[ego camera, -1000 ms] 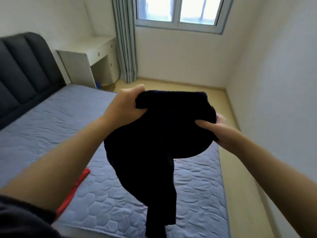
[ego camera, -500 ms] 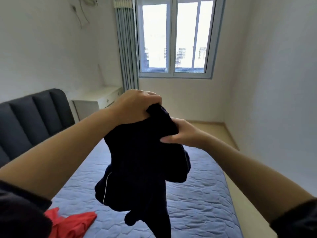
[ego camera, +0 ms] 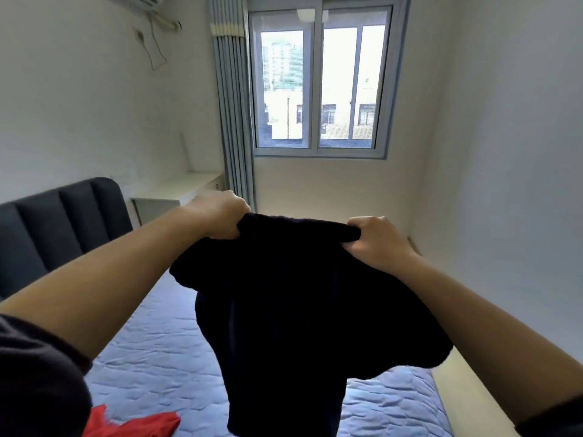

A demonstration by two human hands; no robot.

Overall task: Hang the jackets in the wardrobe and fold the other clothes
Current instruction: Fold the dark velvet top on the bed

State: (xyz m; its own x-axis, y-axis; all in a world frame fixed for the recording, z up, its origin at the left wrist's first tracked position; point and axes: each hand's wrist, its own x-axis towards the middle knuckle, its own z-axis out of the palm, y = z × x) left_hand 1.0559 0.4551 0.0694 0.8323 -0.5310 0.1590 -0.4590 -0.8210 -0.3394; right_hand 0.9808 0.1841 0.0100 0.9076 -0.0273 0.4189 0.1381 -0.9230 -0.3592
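The person holds a dark garment [ego camera: 299, 294] up in the air above the bed [ego camera: 157, 357], both arms stretched out in front. The left hand [ego camera: 217, 216] has its fingers curled tight round one end of the garment's top edge, knuckles upward. The right hand [ego camera: 373, 241] grips the other end in the same way, with the cloth bunched inside its fist. Between the two fists the top edge runs taut and nearly level. Below it the cloth hangs over the bed in loose, heavy folds, spreading wide under the right hand and narrowing to a long piece. That piece runs out of view at the bottom, so I cannot tell whether it reaches the bed. The cloth is so dark that I cannot make out what kind of garment it is.

The bed wears a quilted blue-grey cover. On its near part lies a crumpled red garment [ego camera: 138, 425], only partly in view. At the bed's head end stands a padded dark headboard [ego camera: 56, 228]. Past that end, a white desk [ego camera: 176, 193] sits against the wall. Beyond the far side of the bed a window [ego camera: 318, 86] lets in daylight, with a grey-blue curtain [ego camera: 233, 105] gathered beside it. High on the wall above the bed's head end, the lower edge of an air conditioner [ego camera: 138, 0] shows.
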